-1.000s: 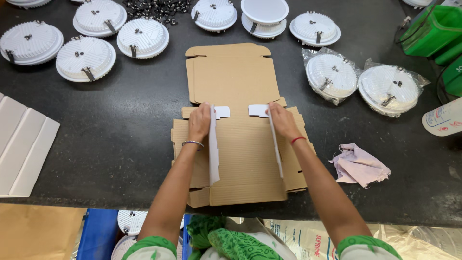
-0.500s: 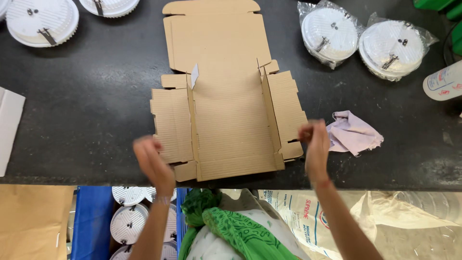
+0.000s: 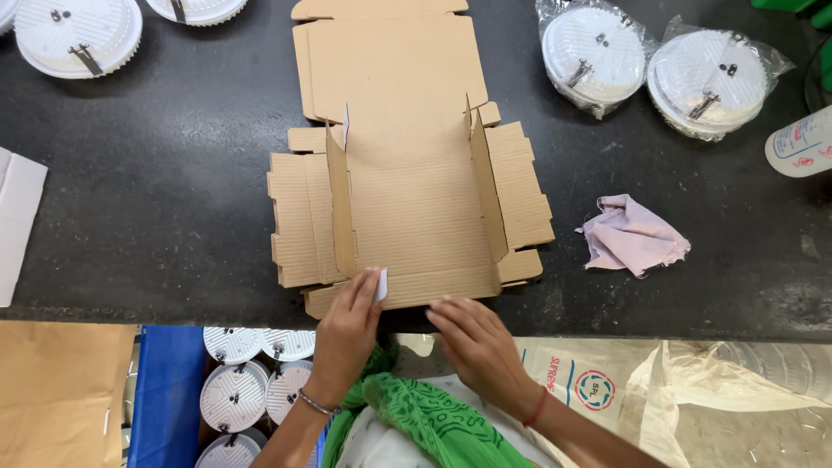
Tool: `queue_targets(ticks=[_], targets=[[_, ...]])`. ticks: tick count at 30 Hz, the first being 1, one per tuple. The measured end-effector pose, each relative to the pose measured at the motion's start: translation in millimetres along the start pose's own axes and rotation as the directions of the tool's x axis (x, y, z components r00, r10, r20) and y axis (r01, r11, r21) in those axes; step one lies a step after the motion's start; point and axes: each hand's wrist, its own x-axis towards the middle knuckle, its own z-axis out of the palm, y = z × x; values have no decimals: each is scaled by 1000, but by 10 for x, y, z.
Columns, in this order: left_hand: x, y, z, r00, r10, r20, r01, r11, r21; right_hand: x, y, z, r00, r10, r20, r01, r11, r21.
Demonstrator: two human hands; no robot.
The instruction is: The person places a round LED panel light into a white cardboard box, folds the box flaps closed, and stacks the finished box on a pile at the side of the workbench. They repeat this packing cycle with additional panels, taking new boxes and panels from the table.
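While both open hands (image 3: 347,334) touch flat cardboard box (image 3: 407,173): dark speckled worktop (image 3: 156,191), pink rag (image 3: 633,236).

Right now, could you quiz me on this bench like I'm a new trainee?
1. True or false: both side walls of the flat cardboard box blank stand upright.
2. Which hand touches the small white tab at the blank's near edge?
3. What lies right of the blank: A) crumpled pinkish cloth, B) scissors, C) tape roll?

Key:
1. True.
2. The left hand; the right hand rests beside it at that edge.
3. A, the crumpled pinkish cloth.
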Motion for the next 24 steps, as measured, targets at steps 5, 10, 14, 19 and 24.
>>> queue_targets(ticks=[5,10,14,19,24], targets=[[125,180,-174,999,30,-42,-30,999,-9,372,245,133,995,-86,40,91,988,-129],[367,-87,-347,915,257,-312,-303,946,-111,653,607,173,985,114,130,-112,993,-23],[1155,-764,-115,909,-154,-387,-17,914,-405,797,772,214,986,106,127,-109,994,19],[2218,-1314,426,954,-253,-162,147,862,-485,797,780,256,985,123,120,-124,992,7],[2463,-1276,548,932,-346,-102,232,791,-567,770,762,306,980,163,111,-161,987,-28]])
